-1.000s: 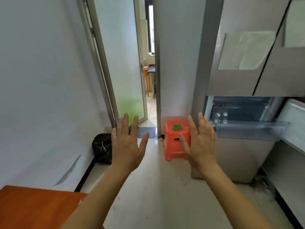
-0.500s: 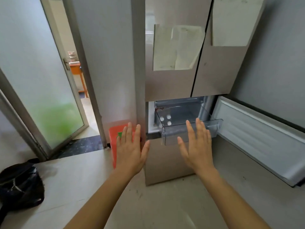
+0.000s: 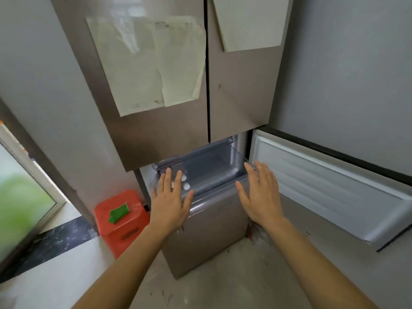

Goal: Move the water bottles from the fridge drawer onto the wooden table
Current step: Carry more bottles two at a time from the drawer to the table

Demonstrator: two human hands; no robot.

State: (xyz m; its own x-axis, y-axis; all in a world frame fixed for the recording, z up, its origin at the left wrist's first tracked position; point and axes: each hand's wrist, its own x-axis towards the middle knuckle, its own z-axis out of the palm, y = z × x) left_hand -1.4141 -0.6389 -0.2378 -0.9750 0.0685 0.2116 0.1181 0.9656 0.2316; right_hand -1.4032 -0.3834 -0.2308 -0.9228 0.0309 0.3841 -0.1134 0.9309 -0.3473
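A clear plastic fridge drawer (image 3: 214, 175) is pulled out below the two upper doors of a brown fridge (image 3: 156, 130). At its left end two white bottle caps (image 3: 185, 182) show; the bottles' bodies are hidden. My left hand (image 3: 170, 204) hovers flat, fingers spread, in front of the drawer's left end and partly covers the caps. My right hand (image 3: 260, 195) is open too, held at the drawer's right front corner. Neither hand holds anything. The wooden table is out of view.
The fridge's lower right door (image 3: 334, 192) swings wide open to my right. An orange plastic stool (image 3: 121, 221) with a green patch stands on the floor left of the fridge. A glass sliding door (image 3: 20, 197) is at far left. Papers hang on the upper doors.
My view has swung right, from the doorway and the orange table corner to the fridge, and closer. Both open hands now reach the drawer's front instead of hovering before the stool.
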